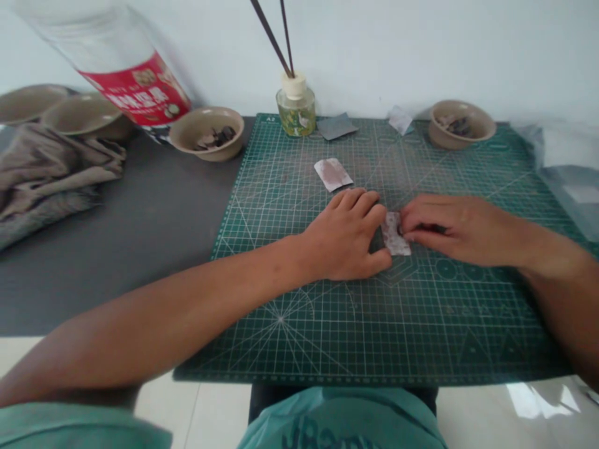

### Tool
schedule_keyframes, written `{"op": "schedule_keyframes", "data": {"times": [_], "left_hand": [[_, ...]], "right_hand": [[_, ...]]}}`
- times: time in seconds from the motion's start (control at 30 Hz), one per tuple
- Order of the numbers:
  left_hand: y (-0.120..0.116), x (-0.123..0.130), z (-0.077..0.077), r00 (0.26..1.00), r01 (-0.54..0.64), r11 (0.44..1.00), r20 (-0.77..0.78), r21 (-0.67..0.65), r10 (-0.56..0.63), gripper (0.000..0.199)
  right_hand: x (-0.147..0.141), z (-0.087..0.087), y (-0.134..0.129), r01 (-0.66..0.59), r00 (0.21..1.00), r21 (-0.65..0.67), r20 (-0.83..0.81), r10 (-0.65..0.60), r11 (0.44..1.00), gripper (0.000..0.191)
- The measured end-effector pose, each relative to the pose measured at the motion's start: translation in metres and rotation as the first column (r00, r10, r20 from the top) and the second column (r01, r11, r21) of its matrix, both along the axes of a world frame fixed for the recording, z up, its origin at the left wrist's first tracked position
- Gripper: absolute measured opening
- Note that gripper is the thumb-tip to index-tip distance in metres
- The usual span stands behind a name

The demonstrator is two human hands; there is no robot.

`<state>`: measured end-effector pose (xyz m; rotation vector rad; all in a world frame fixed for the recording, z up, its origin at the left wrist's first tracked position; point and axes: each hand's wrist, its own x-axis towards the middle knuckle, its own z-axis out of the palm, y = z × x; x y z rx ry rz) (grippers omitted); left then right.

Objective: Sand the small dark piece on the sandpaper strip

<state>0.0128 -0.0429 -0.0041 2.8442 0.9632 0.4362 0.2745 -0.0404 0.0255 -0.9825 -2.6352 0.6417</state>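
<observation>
From my remote view I count two hands, both of the person who wears the camera, and no other person's hands. The left hand (pixel 344 234) rests on the cutting mat (pixel 421 324) half curled, and its thumb reaches to the lower edge of a small strip of abrasive paper (pixel 395 234); I cannot tell if this hand really grips. The right hand (pixel 461 231) is clenched at the strip's right edge, with its fingers (pixel 435 212) closed over something dark that I cannot see well. So the strip lies between both hands, near the middle of the green mat.

On the mat there are three more pieces of paper: one pale stained piece (pixel 333 174) just above the left hand, one grey piece (pixel 337 126) and one pale piece (pixel 400 120) by the far edge. I count four ceramic bowls. Two bowls with dark chips (pixel 206 133) (pixel 461 124) stand at the far mat corners, and two more (pixel 28 103) (pixel 82 115) stand further left on the grey worktop (pixel 140 249), beside one crumpled cloth (pixel 51 181). There is also one tilted plastic bottle with a red label (pixel 135 90), one reed diffuser bottle (pixel 296 106) with two dark sticks (pixel 274 37), and one plastic bag (pixel 561 174) at the right.
</observation>
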Motion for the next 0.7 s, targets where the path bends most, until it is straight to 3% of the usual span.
{"op": "schedule_keyframes", "data": {"times": [0.1, 0.27, 0.5, 0.7], "left_hand": [[0.0, 0.0, 0.0, 1.0, 0.003, 1.0, 0.004, 0.002, -0.003, 0.05], [0.001, 0.0, -0.001, 1.0, -0.005, 1.0, 0.012, 0.006, 0.005, 0.049], [0.0, 0.001, 0.0, 1.0, -0.001, 1.0, 0.001, -0.003, 0.001, 0.049], [0.0, 0.001, -0.001, 1.0, -0.006, 1.0, 0.011, 0.003, 0.006, 0.049]], "right_hand": [[-0.007, -0.003, -0.006, -0.05, 0.999, -0.046, -0.024, 0.049, 0.998, 0.017], [-0.007, -0.005, 0.003, 0.099, 0.995, 0.114, 0.0, -0.1, 0.989, 0.017], [-0.003, 0.0, -0.007, -0.068, 0.998, -0.048, -0.01, 0.068, 0.996, 0.019], [-0.006, -0.006, 0.001, 0.096, 0.995, 0.091, -0.009, -0.096, 0.991, 0.018]]}}
